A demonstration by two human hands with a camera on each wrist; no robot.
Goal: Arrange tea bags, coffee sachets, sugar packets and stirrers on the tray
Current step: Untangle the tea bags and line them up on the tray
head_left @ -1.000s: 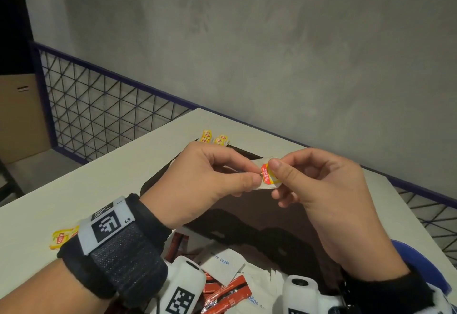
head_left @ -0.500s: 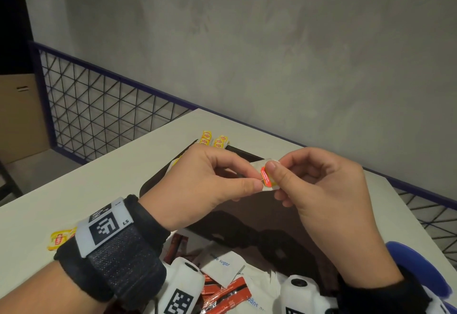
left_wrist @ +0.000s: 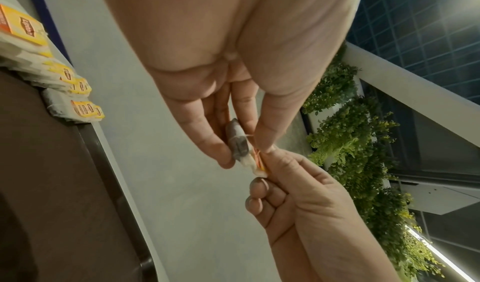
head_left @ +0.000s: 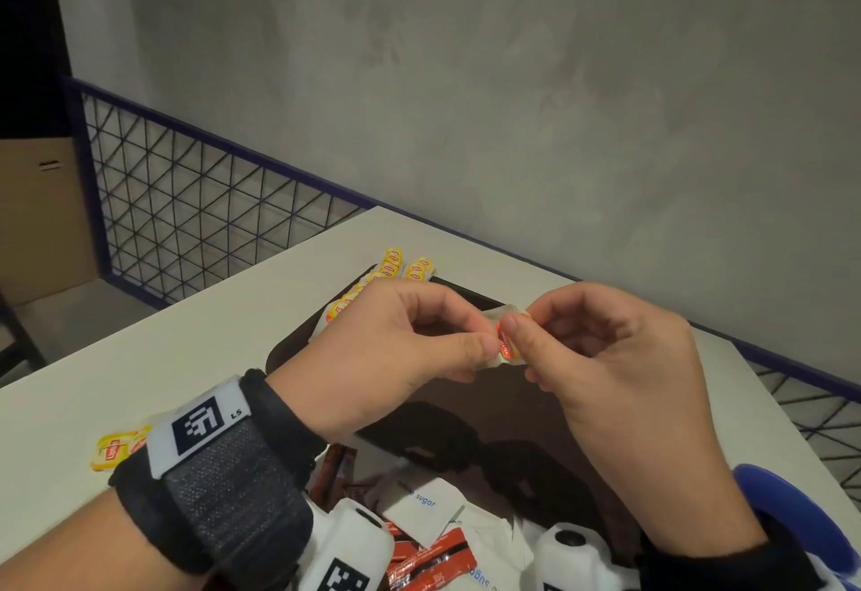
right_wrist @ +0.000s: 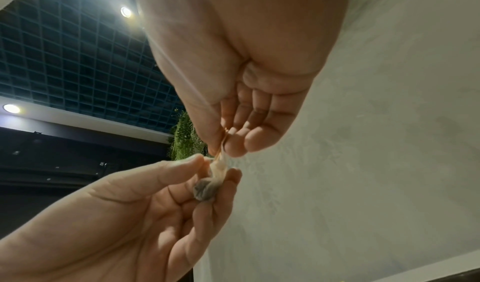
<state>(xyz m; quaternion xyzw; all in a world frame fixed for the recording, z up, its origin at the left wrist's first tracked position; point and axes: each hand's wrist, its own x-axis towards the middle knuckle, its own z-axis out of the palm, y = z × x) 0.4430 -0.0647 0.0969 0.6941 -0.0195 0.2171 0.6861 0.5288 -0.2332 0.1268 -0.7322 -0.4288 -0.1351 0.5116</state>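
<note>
A tea bag [head_left: 502,335] with a yellow and red tag hangs in the air above the dark brown tray [head_left: 289,348]. My left hand [head_left: 484,343] pinches the bag [left_wrist: 237,144] between thumb and fingers. My right hand [head_left: 512,334] pinches its tag end [left_wrist: 259,163] with thumb and forefinger, its other fingers curled. From the right wrist the bag [right_wrist: 207,187] lies against the left fingers. A row of yellow-tagged tea bags [head_left: 396,266] sits at the tray's far corner. Red coffee sachets [head_left: 428,562] and white sugar packets [head_left: 426,504] lie at the tray's near end.
One loose tea bag [head_left: 116,448] lies on the white table [head_left: 163,357] left of my left wrist. A blue rounded object [head_left: 792,506] sits at the near right. A metal mesh railing [head_left: 209,203] runs behind the table's far edges, before a grey wall.
Both hands have risen slightly with the tea bag. The tag has turned more edge-on between the fingertips.
</note>
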